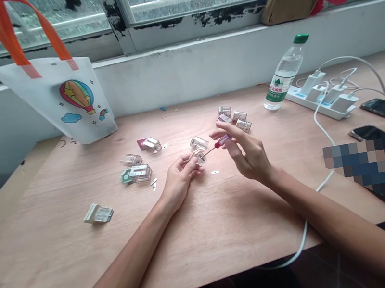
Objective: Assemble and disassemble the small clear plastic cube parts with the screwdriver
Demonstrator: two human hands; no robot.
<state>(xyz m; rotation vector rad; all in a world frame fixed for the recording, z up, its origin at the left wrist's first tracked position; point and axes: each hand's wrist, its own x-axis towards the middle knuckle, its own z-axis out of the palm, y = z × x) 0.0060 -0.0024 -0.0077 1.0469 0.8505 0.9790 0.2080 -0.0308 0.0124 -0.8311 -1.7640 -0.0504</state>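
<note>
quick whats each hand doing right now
Left hand: closed, holding a small clear plastic casing.
Right hand: closed, pinching a thin red-capped wand.

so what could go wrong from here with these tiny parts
The thin wand pinched in the right hand could slip or bend against the small clear case in the left hand. The tiny metal bits on the board might get brushed away and lost. The white cable beside the right forearm could snag.
</note>
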